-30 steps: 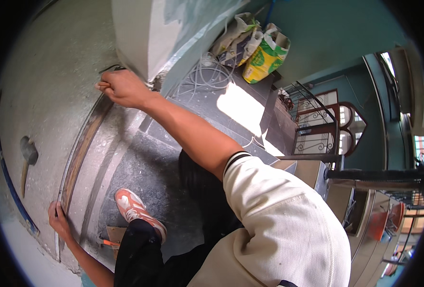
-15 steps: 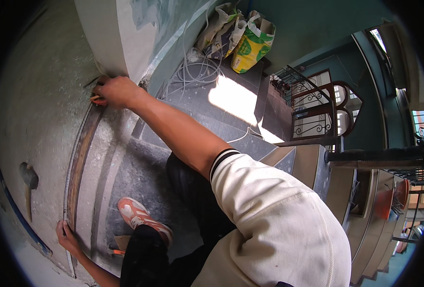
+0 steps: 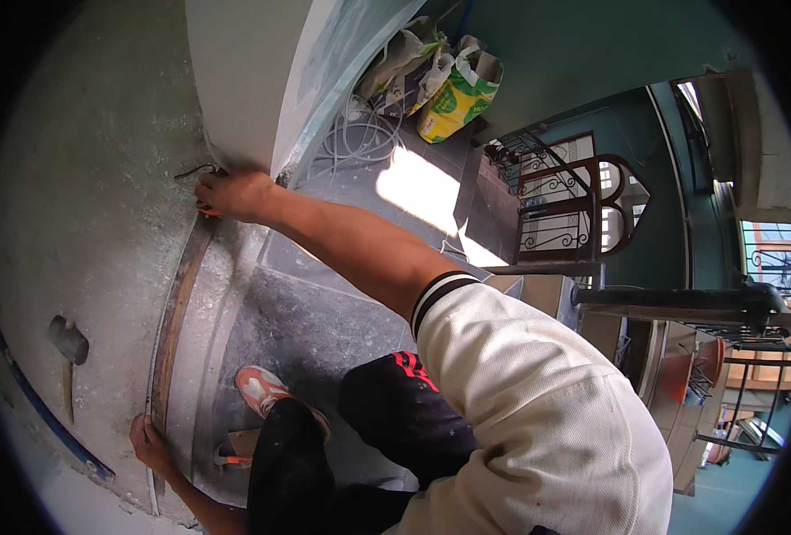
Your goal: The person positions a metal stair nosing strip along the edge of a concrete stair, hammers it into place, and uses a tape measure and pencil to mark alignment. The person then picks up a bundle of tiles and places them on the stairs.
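Note:
My right hand [image 3: 238, 193] is closed around an orange item, apparently a tape measure [image 3: 209, 211], at the far end of a wooden strip [image 3: 175, 321], beside the base of a white pillar. A thin pale blade [image 3: 155, 374] runs from there along the strip's left edge. At the near end, my left hand [image 3: 152, 446] pinches this blade with thumb and fingers, and a length of it continues below the hand. Most of the orange item is hidden by my right fingers.
A hammer [image 3: 70, 341] and a long blue bar [image 3: 34, 406] lie to the left. An orange-handled tool [image 3: 235, 460] rests near my shoe [image 3: 262, 390]. Coiled cable [image 3: 360, 138] and filled bags [image 3: 458, 98] are at the back. Stairs with a railing [image 3: 681, 299] are on the right.
The view has shifted, so the scene sits differently in the picture. My knee has come more into sight. Both hands keep their places at the two ends of the wooden strip.

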Available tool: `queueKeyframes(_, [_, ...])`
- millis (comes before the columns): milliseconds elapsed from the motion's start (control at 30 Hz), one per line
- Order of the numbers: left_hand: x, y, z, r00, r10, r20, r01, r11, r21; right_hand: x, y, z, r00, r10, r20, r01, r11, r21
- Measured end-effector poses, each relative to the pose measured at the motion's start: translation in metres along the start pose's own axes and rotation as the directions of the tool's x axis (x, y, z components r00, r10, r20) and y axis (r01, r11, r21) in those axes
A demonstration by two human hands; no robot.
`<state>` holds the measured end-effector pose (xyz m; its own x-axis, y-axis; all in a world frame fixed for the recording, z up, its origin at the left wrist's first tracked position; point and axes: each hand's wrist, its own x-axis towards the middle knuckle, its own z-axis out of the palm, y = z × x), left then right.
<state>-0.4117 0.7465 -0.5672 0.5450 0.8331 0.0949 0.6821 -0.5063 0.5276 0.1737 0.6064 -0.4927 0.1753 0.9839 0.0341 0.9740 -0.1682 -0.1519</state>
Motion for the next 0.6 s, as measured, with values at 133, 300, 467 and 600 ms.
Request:
queueKeyframes(133, [0.012,0.006,-0.054,0.998,-0.041,0.050,0.039,0.998,0.045,0.005,-0.035,-0.057,0.992,-0.029,0.123,0.029,1.000,0.005])
queueKeyframes(300, [0.025,0.142,-0.147,0.908,-0.114,0.404,0.128,0.992,-0.008,-0.069,-0.096,-0.165,0.875,-0.106,0.472,-0.011,0.971,0.238])
queueKeyframes(467, [0.019,0.252,-0.267,0.856,0.102,0.506,-0.021,0.986,-0.165,-0.111,-0.209,-0.322,0.745,-0.203,0.635,-0.096,0.909,0.405])
queueKeyframes(600, [0.029,0.337,-0.365,0.773,0.189,0.605,0.023,0.946,-0.324,-0.104,-0.292,-0.447,0.639,-0.210,0.740,-0.275,0.836,0.475])
